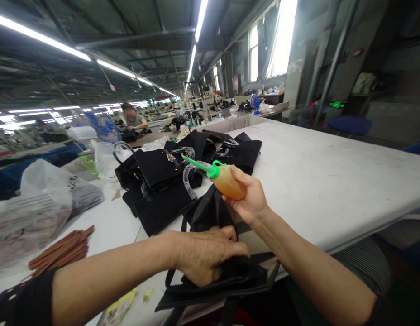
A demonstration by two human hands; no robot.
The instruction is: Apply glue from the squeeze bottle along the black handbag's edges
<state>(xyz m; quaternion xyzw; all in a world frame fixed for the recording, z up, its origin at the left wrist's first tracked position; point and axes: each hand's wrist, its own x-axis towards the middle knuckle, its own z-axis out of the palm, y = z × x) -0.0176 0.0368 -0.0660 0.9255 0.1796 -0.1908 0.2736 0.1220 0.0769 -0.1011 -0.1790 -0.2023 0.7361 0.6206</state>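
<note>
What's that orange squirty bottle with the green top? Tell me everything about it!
The squeeze bottle is small, soft-looking clear plastic, nearly full of amber-orange liquid, perhaps glue. A bright green cap screws on and narrows into a long thin green nozzle. It lies tilted almost sideways in the air, nozzle pointing left toward the black bags. The right hand wraps it from below and behind; nothing else touches it.

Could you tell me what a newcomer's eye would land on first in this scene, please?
Probably the amber squeeze bottle with its green nozzle, raised in the right hand above the white table. Next, the left hand pressing a black bag at the near edge, with more black bags piled behind.
</note>
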